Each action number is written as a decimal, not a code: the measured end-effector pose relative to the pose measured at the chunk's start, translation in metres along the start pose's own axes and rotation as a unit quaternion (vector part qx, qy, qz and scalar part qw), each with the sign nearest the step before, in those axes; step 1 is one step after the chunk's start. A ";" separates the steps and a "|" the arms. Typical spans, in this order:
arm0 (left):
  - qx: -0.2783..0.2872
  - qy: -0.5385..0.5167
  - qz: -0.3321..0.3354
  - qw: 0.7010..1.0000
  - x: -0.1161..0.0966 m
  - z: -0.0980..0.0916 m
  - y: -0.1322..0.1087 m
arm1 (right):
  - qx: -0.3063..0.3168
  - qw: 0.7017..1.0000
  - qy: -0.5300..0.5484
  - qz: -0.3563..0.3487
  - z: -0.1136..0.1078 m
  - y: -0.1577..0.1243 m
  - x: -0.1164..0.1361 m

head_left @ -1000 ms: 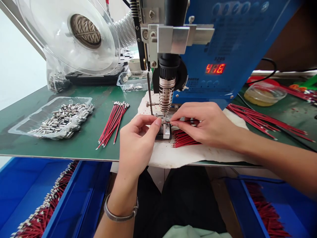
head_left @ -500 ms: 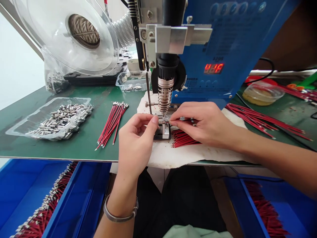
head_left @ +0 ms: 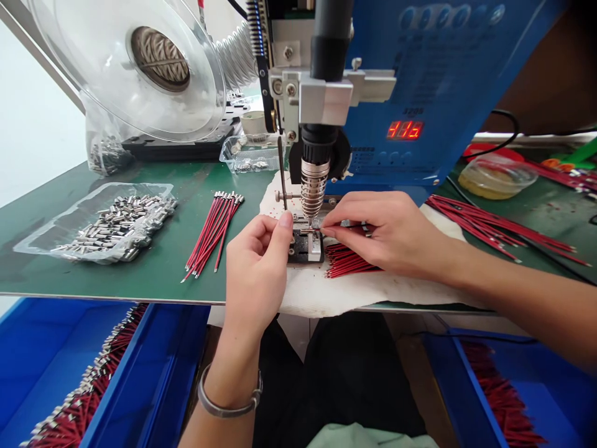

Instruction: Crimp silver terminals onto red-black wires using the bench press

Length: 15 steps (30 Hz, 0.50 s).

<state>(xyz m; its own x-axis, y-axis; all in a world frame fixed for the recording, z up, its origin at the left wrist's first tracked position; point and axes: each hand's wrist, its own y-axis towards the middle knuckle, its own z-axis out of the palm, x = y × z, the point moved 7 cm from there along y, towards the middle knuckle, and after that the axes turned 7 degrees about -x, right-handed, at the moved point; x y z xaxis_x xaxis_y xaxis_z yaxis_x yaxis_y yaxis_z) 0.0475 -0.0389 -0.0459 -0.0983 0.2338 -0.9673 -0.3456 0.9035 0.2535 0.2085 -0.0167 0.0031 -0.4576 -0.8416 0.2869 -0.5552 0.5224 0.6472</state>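
Note:
My right hand (head_left: pixel 387 233) pinches a thin red wire (head_left: pixel 313 230) and holds its end on the small metal fixture (head_left: pixel 308 246), right under the soldering head (head_left: pixel 313 186) of the blue machine (head_left: pixel 433 93). My left hand (head_left: pixel 259 267) is curled just left of the fixture, thumb and forefinger pressed together near the head's tip; whatever they hold is too small to name. A heap of red wires (head_left: pixel 347 261) lies under my right hand on a white cloth (head_left: pixel 326 289).
On the green bench (head_left: pixel 158 267) lie a bundle of red wires with metal ends (head_left: pixel 212 230), a clear tray of metal sleeves (head_left: pixel 107 224) and more red wires (head_left: pixel 494 227) at right. A clear solder reel (head_left: pixel 135 62) stands behind. Blue bins (head_left: pixel 69 373) hold finished wires below.
The soldering head has risen a little and the red readout has changed. My left fingers have shifted slightly up and left of the fixture. My right hand has stayed put.

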 end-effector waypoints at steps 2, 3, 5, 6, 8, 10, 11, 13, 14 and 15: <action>0.003 0.002 0.000 1.000 0.000 0.000 0.000 | 0.003 1.000 -0.001 -0.002 0.000 0.000 0.000; 0.004 0.002 0.000 1.000 0.000 0.000 0.000 | 0.004 1.000 -0.002 -0.002 0.000 0.000 0.001; 0.004 0.004 -0.001 1.000 0.000 0.000 0.000 | 0.005 1.000 -0.004 -0.003 0.001 0.000 0.001; 0.003 0.005 -0.002 1.000 0.000 0.000 0.000 | 0.004 1.000 -0.005 -0.003 0.001 0.000 0.001; 0.002 0.002 -0.005 1.000 0.001 0.000 0.000 | 0.003 1.000 -0.005 -0.006 0.001 0.000 0.001; 0.002 0.001 -0.007 1.000 0.001 0.000 0.000 | 0.002 1.000 -0.006 -0.008 0.001 0.000 0.001; 0.002 0.002 -0.007 1.000 0.001 0.000 0.000 | 0.002 1.000 -0.006 -0.008 0.001 0.000 0.001; 0.004 0.007 -0.006 1.000 0.000 0.000 0.000 | 0.001 1.000 -0.005 -0.007 0.001 0.000 0.001; 0.005 0.010 -0.006 1.000 0.000 0.000 0.000 | 0.001 1.000 -0.004 -0.007 0.001 -0.001 0.000; 0.005 0.012 -0.005 1.000 0.000 0.000 0.000 | 0.002 1.000 -0.003 -0.006 0.001 -0.001 0.000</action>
<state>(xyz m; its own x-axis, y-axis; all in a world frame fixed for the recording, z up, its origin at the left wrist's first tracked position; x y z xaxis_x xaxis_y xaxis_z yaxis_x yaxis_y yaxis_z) 0.0475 -0.0386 -0.0456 -0.1183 0.2163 -0.9691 -0.3365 0.9095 0.2441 0.2083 -0.0171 0.0020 -0.4549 -0.8468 0.2756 -0.5633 0.5133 0.6475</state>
